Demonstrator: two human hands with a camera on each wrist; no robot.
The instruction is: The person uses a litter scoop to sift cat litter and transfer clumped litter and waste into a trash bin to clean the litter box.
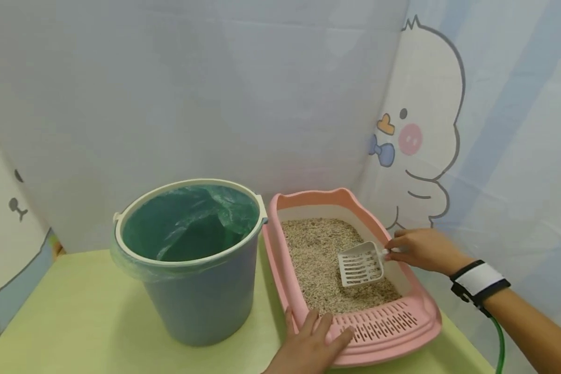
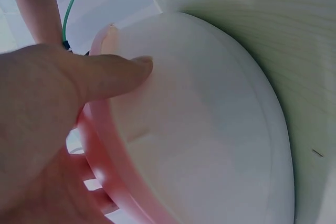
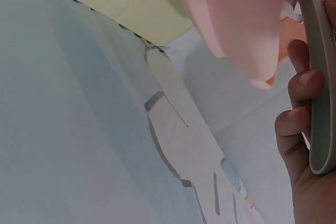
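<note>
while left hand (image 1: 310, 345) rests spread on pink litter tray (image 1: 421, 311) | right hand (image 1: 423, 250) grips white scoop (image 1: 361, 265) handle

— Where did the bucket (image 1: 194, 259) stand?
— On the table (image 1: 75, 311), just left of the litter tray (image 1: 388, 332).
— And the scoop (image 1: 361, 264)?
— In the tray, over the litter (image 1: 318, 254), toward its right side.

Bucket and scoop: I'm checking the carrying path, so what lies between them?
In the head view, between the bucket and the scoop lie the pink litter tray's left rim and a stretch of litter.
</note>
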